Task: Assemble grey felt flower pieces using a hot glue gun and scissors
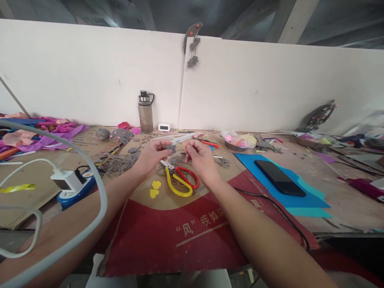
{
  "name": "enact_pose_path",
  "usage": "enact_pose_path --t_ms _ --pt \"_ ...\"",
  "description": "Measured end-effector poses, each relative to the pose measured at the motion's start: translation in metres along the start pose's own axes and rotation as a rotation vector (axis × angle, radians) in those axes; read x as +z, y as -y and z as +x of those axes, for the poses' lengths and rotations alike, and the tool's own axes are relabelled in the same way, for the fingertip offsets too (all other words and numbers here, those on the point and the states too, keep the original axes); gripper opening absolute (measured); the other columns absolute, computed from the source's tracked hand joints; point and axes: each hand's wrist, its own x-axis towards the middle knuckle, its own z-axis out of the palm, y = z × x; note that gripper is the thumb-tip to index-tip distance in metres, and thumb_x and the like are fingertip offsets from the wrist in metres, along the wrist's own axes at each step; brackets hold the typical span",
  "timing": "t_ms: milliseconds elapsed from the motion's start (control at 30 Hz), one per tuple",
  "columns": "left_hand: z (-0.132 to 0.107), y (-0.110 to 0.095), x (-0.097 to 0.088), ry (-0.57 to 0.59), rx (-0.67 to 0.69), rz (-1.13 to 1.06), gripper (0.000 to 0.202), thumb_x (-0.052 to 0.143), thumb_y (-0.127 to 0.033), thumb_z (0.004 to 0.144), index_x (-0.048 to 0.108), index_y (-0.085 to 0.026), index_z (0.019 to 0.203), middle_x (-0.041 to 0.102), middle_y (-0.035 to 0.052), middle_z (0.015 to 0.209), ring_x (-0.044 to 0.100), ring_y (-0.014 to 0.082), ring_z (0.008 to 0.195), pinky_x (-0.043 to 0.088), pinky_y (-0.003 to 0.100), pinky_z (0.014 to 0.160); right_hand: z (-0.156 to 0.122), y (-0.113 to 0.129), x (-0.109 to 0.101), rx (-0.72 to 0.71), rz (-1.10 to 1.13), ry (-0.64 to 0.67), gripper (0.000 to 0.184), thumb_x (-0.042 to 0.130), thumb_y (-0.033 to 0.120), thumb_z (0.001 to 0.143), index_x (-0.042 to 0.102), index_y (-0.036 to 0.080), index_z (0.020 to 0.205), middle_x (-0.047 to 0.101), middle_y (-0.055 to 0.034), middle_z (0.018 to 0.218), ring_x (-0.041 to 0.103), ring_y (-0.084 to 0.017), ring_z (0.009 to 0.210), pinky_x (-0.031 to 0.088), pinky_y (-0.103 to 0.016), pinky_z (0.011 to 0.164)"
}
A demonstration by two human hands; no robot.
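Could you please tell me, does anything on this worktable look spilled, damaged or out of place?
Nothing looks clearly spilled or damaged. The grey yarn looks untidy, in a loose tangle left of the scissors. The scissors also look unusual: one handle is yellow, the other red.

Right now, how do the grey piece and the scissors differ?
The grey piece is much smaller than the scissors. The grey piece is plain grey, while the scissors have one yellow handle and one red. The grey piece is pinched in the left hand; the scissors lie on the cardboard, unheld. Both are close to the person's hands.
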Motion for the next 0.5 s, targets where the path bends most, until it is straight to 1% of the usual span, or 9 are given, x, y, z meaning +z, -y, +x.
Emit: enact_pose_path --t_ms 100,200,233,300,367,400,433,467,500 --pt "0.002 -0.002 -0.003 -0.036 -0.024 0.029 0.03 0.074 -0.02 0.06 0.066 -0.014 0.088 0.057 -0.003 0.066 0.046 0.0063 0.054 0.036 0.022 0.053 0.001 -0.001 -0.001 0.122 0.228 0.013 0.019 0.067 0.034 0.073 0.06 0.018 0.08 0.052 0.0054 0.066 0.047 -0.006 0.051 0.04 -0.023 0.051" --pt "0.008 -0.005 -0.02 -0.093 -0.076 0.152 0.028 0.072 -0.024 0.059 0.068 -0.015 0.085 0.061 -0.0002 0.07 0.049 0.0085 0.058 0.035 0.022 0.052 0.001 0.001 -0.002 0.238 0.42 0.073 0.027 0.079 0.033 0.063 0.062 0.017 0.078 0.052 0.0051 0.064 0.046 -0.005 0.054 0.041 -0.02 0.051" --pt "0.011 -0.006 -0.028 -0.076 -0.086 0.243 0.026 0.072 -0.025 0.059 0.069 -0.015 0.083 0.062 0.0004 0.07 0.048 0.0088 0.056 0.034 0.023 0.051 0.0 0.003 -0.003 0.267 0.455 0.097 0.029 0.081 0.032 0.061 0.063 0.016 0.077 0.052 0.0049 0.064 0.046 -0.005 0.055 0.042 -0.019 0.051" --pt "0.016 -0.007 -0.045 0.016 -0.121 0.493 0.023 0.071 -0.025 0.057 0.071 -0.016 0.079 0.061 0.0003 0.063 0.047 0.0101 0.053 0.033 0.024 0.05 -0.001 0.005 -0.003 0.304 0.49 0.126 0.03 0.083 0.03 0.059 0.064 0.015 0.077 0.053 0.0047 0.063 0.046 -0.005 0.056 0.043 -0.018 0.051" --pt "0.019 -0.009 -0.058 0.141 -0.154 0.738 0.016 0.072 -0.025 0.056 0.073 -0.017 0.07 0.062 0.0021 0.06 0.053 0.0153 0.058 0.037 0.027 0.055 -0.002 0.006 -0.003 0.316 0.486 0.138 0.031 0.083 0.03 0.059 0.065 0.015 0.079 0.053 0.0046 0.063 0.045 -0.005 0.055 0.043 -0.018 0.05" --pt "0.019 -0.011 -0.061 0.127 -0.131 0.839 0.015 0.073 -0.025 0.056 0.073 -0.017 0.068 0.064 0.0038 0.064 0.057 0.0186 0.064 0.04 0.029 0.06 -0.002 0.006 -0.002 0.316 0.477 0.142 0.032 0.083 0.03 0.06 0.065 0.015 0.081 0.054 0.0045 0.063 0.045 -0.005 0.055 0.043 -0.018 0.05" --pt "0.018 -0.013 -0.061 0.072 -0.065 0.928 0.016 0.074 -0.026 0.054 0.074 -0.017 0.068 0.066 0.0058 0.069 0.059 0.0221 0.072 0.042 0.031 0.066 -0.003 0.006 -0.002 0.313 0.464 0.145 0.033 0.083 0.03 0.06 0.065 0.015 0.082 0.055 0.0045 0.064 0.046 -0.005 0.054 0.043 -0.018 0.05" --pt "0.017 -0.016 -0.058 -0.009 0.025 0.983 0.019 0.076 -0.028 0.054 0.075 -0.018 0.07 0.068 0.0077 0.077 0.06 0.0252 0.082 0.043 0.032 0.073 -0.004 0.006 -0.001 0.307 0.449 0.146 0.034 0.082 0.031 0.06 0.064 0.016 0.084 0.056 0.0045 0.064 0.046 -0.005 0.054 0.044 -0.019 0.05" --pt "0.015 -0.019 -0.053 -0.081 0.13 0.994 0.025 0.077 -0.033 0.056 0.076 -0.019 0.077 0.069 0.0092 0.088 0.059 0.0274 0.093 0.043 0.033 0.08 -0.004 0.006 0.0 0.302 0.432 0.145 0.035 0.082 0.031 0.061 0.063 0.016 0.086 0.057 0.0046 0.065 0.047 -0.005 0.053 0.044 -0.019 0.05"
